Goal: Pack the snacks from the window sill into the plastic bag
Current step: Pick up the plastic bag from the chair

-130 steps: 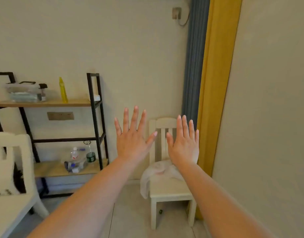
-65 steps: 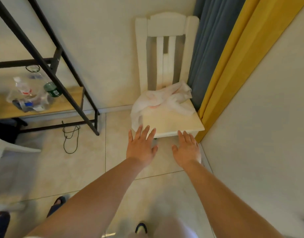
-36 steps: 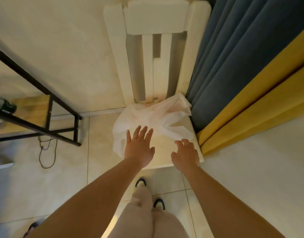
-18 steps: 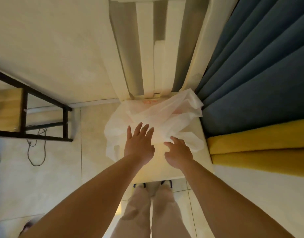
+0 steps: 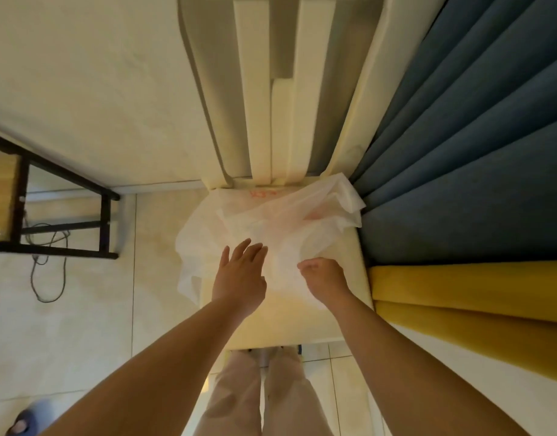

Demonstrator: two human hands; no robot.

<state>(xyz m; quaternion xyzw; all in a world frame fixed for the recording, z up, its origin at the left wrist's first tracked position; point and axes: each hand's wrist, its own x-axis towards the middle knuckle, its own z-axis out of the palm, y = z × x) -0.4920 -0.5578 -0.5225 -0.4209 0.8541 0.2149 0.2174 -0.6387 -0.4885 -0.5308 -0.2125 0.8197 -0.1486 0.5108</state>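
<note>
Fingers of the right hand [image 5: 323, 280] curled into the crumpled plastic bag [image 5: 280, 221], which lay on the chair seat [image 5: 302, 319]; the left hand [image 5: 239, 275], just beside it, hovered flat and open.

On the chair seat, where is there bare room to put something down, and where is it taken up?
The front of the seat is bare, between the bag and the front edge, beneath the wrists. The back is crowded: the crumpled bag covers it up to the backrest slats and spills over the left edge. The left hand and right hand sit at the bag's near edge.
</note>
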